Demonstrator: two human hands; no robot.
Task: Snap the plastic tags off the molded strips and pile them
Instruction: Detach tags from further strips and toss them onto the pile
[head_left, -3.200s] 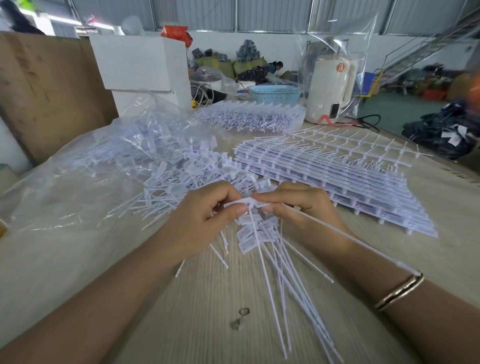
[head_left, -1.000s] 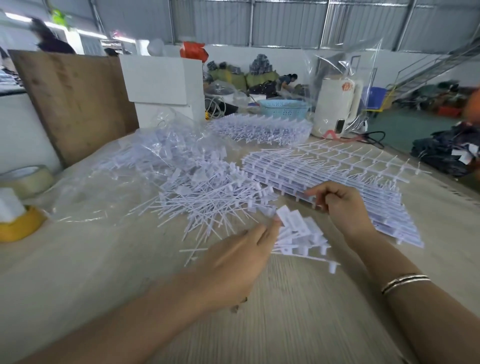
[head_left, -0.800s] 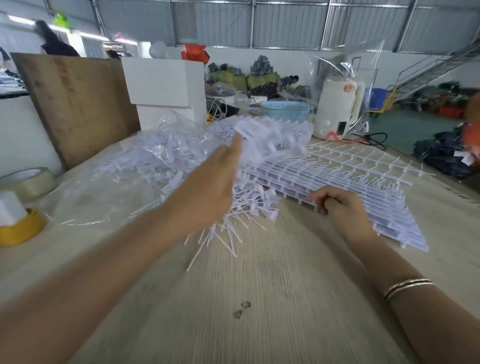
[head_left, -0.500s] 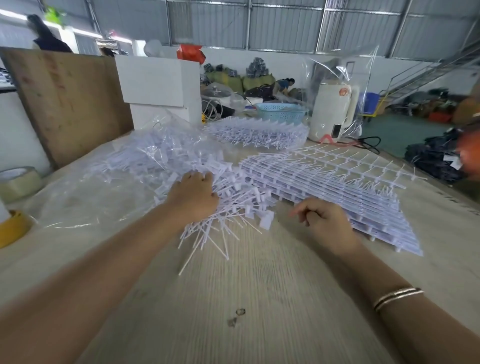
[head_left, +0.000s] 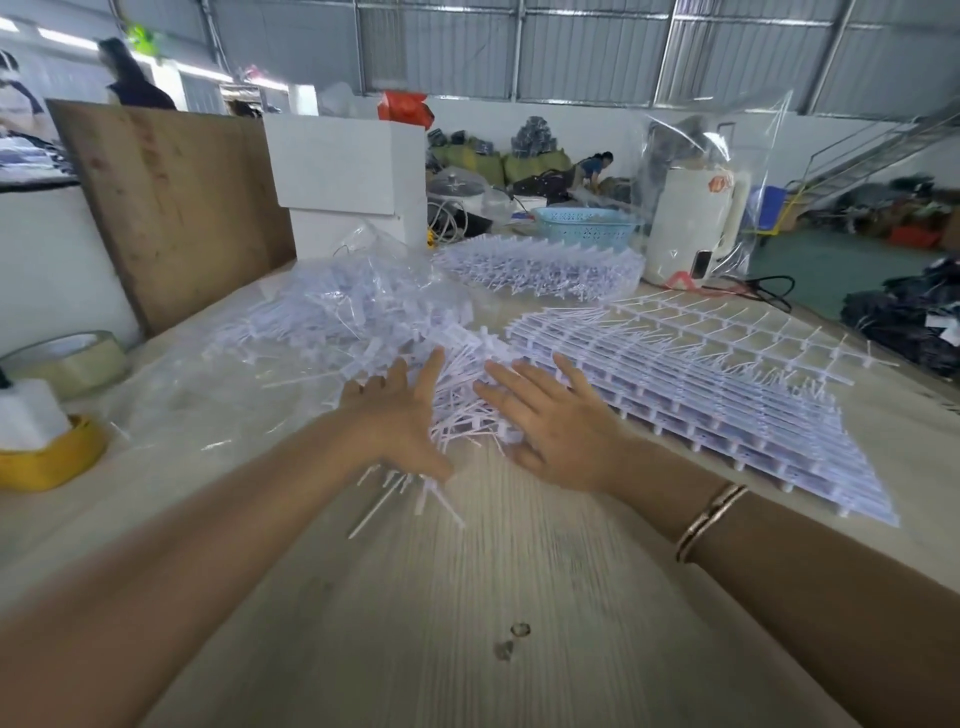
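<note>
Pressing: both your hands flat on the tag pile (head_left: 457, 415), fingers straight, gripping nothing.
L hand (head_left: 397, 421): on pile's left side.
R hand (head_left: 558, 423): on pile's right edge.
Molded strips (head_left: 727, 400): stacked just right of pile.
Bag (head_left: 332, 317): behind pile, w/ more tags.

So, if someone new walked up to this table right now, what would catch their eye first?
Probably the two open hands, left hand and right hand, pressed flat on the heap of loose white tags in the middle of the table. Next, the stack of molded strips fanned out to the right of the hands. After that, the yellow tape roll at the left edge.
</note>
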